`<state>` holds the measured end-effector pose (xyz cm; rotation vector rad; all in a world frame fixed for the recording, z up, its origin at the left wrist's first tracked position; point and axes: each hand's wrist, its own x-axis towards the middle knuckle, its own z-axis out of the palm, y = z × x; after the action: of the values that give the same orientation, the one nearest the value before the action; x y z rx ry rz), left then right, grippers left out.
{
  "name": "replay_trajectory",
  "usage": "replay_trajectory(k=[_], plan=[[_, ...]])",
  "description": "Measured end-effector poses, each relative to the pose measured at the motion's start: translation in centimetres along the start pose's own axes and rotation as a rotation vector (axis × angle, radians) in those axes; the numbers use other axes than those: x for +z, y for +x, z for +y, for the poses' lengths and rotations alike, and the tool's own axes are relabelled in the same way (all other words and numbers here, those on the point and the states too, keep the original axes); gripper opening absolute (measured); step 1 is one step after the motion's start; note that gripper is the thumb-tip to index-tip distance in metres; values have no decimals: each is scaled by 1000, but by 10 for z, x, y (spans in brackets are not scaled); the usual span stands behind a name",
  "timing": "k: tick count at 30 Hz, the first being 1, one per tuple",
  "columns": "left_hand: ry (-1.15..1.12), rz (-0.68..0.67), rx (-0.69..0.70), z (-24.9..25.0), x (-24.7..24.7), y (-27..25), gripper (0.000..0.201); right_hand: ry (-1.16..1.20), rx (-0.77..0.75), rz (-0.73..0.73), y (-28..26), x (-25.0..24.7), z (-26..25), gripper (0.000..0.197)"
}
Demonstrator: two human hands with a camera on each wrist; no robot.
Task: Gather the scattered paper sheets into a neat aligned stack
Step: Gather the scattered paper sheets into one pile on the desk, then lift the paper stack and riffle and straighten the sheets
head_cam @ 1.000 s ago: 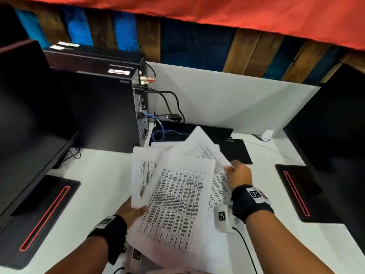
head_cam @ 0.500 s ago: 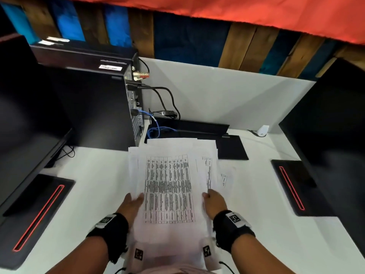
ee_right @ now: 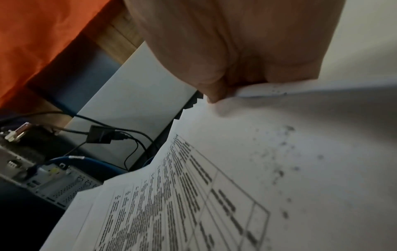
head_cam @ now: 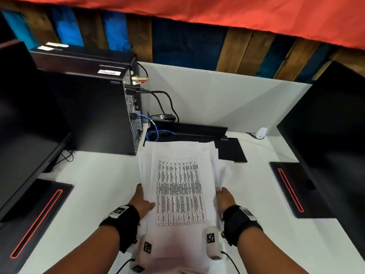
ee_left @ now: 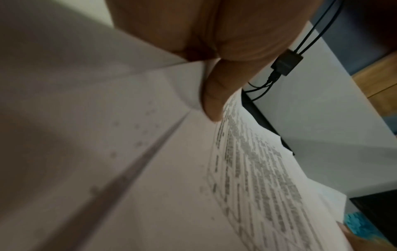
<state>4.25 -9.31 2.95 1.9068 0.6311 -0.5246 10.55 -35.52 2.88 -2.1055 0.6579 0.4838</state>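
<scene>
From the head camera, I see the paper stack (head_cam: 178,186) held between my two hands over the white desk (head_cam: 94,180): my left hand (head_cam: 142,201) grips its left edge, thumb curled onto the top sheet, and my right hand (head_cam: 224,198) grips the right edge. The sheets' far edges fan unevenly just in front of the black computer tower (head_cam: 88,107). The top sheet carries a printed table, its text too small to read; a white label on the tower is also illegible.

On the left wrist camera, my left hand (ee_left: 217,56) has its thumb pressed onto the blurred printed sheets (ee_left: 247,169).

On the right wrist camera, my right hand (ee_right: 225,51) pinches the stack's edge (ee_right: 214,186); the table print stays unreadable.
</scene>
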Motion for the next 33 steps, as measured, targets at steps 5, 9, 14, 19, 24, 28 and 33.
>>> replay_trajectory(k=[5,9,14,19,24,28,33], plan=[[82,13,12,8,-6,3,89,-4,14,48,12,-19,14,44],[113,-41,38,12,-6,9,91,-38,77,69,18,-32,19,38],[155,-35,-76,12,13,24,70,-3,40,41,16,-27,13,43],[95,89,-117,8,28,38,47,44,-17,119,8,-8,21,44],[51,136,-156,13,32,41,30,48,-6,92,3,-11,19,51],[315,82,-160,23,40,16,56,-271,26,156,-7,-10,15,69],[89,96,3,22,52,7,75,95,13,13,-13,-8,20,58]])
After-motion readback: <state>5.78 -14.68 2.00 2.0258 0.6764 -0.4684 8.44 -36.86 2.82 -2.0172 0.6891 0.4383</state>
